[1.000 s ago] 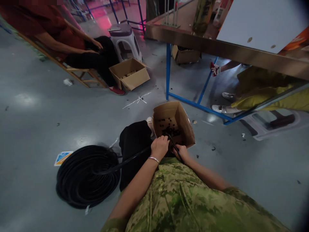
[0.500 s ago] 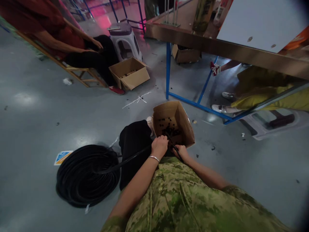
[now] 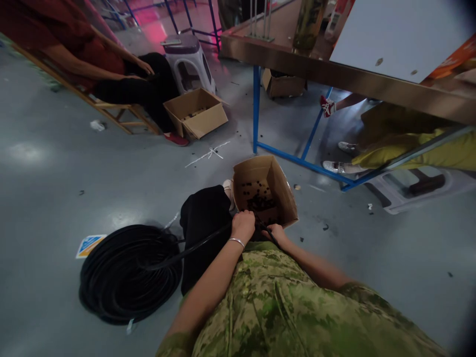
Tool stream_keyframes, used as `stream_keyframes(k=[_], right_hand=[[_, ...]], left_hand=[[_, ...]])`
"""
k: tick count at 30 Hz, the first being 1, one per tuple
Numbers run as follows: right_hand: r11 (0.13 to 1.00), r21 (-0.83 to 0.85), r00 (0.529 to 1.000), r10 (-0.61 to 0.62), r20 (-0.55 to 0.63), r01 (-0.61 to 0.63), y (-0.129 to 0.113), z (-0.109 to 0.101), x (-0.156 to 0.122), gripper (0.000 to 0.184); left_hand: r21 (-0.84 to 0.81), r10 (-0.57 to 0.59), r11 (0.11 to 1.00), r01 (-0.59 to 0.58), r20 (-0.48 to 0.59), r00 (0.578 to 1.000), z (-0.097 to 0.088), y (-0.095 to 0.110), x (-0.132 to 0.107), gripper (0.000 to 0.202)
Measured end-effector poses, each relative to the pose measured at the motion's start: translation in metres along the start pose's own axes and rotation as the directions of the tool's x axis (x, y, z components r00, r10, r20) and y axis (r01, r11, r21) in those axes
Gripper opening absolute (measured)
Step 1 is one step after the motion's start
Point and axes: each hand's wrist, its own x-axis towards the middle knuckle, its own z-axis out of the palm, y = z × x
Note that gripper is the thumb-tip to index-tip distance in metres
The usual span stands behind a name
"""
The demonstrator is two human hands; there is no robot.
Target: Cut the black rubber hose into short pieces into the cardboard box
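My left hand (image 3: 243,225), with a silver bracelet at the wrist, is closed around the end of a black hose (image 3: 201,243). The hose runs across my black trouser leg from a large coil (image 3: 130,272) on the floor at left. My right hand (image 3: 275,234) is closed on a dark tool (image 3: 270,236) that looks like scissors or cutters, its tip close to my left fingers. Both hands are over the near edge of an open cardboard box (image 3: 284,191). Many short black pieces (image 3: 262,202) lie inside it. Where tool and hose meet is too dark to make out.
A table (image 3: 334,69) with blue legs stands ahead at right. A seated person (image 3: 85,64) is at upper left, beside another cardboard box (image 3: 206,119) and a plastic stool (image 3: 189,62). Another person's legs (image 3: 390,148) show under the table. White string (image 3: 210,152) lies on the floor.
The tool's tip, earlier showing above my fingers over the box, now sits lower, near my left fingers. My hands remain close together. The whole view has shifted slightly.
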Motion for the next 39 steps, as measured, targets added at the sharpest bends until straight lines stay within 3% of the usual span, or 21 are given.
stream_keyframes(k=[7, 13, 17, 19, 21, 24, 27, 32, 37, 39], right_hand=[[0.998, 0.052, 0.999, 0.043, 0.019, -0.044, 0.003, 0.002, 0.003, 0.027], [0.950, 0.310, 0.999, -0.042, -0.012, 0.044, -0.001, -0.009, -0.005, 0.035], [0.799, 0.590, 0.992, -0.124, -0.029, 0.117, -0.022, -0.031, -0.007, 0.036], [0.742, 0.642, 0.981, -0.174, -0.090, 0.191, -0.037, -0.045, -0.006, 0.036], [0.726, 0.635, 0.964, -0.216, -0.156, 0.266, -0.050, -0.056, -0.003, 0.038], [0.737, 0.617, 0.961, -0.191, -0.202, 0.276, -0.068, -0.066, -0.001, 0.042], [0.749, 0.630, 0.976, -0.099, -0.196, 0.203, -0.079, -0.068, 0.000, 0.044], [0.735, 0.676, 0.988, 0.059, -0.144, 0.054, -0.086, -0.063, 0.002, 0.035], [0.650, 0.759, 0.982, 0.115, -0.153, 0.042, -0.085, -0.060, 0.004, 0.027], [0.661, 0.748, 0.982, 0.101, -0.159, 0.054, -0.084, -0.060, 0.004, 0.025]], left_hand=[[-0.008, 0.021, 1.000, -0.022, -0.067, 0.998, 0.002, 0.001, -0.005, 0.024], [-0.131, -0.003, 0.991, -0.042, -0.328, 0.945, -0.003, 0.002, -0.015, 0.028], [-0.229, -0.050, 0.971, -0.063, -0.457, 0.888, -0.002, 0.001, -0.018, 0.038], [-0.245, -0.052, 0.966, -0.081, -0.494, 0.868, -0.001, 0.001, -0.019, 0.040], [-0.242, -0.046, 0.965, -0.098, -0.524, 0.850, 0.000, 0.001, -0.020, 0.040], [-0.215, -0.017, 0.969, -0.124, -0.555, 0.832, 0.001, 0.001, -0.020, 0.040], [-0.180, 0.030, 0.972, -0.150, -0.542, 0.840, 0.003, 0.000, -0.021, 0.042], [-0.145, 0.067, 0.980, -0.138, -0.411, 0.909, -0.005, 0.001, -0.025, 0.044], [-0.065, 0.070, 0.994, -0.090, -0.270, 0.960, -0.025, 0.007, -0.038, 0.038], [-0.037, 0.031, 0.998, -0.041, -0.248, 0.968, -0.031, 0.008, -0.042, 0.038]])
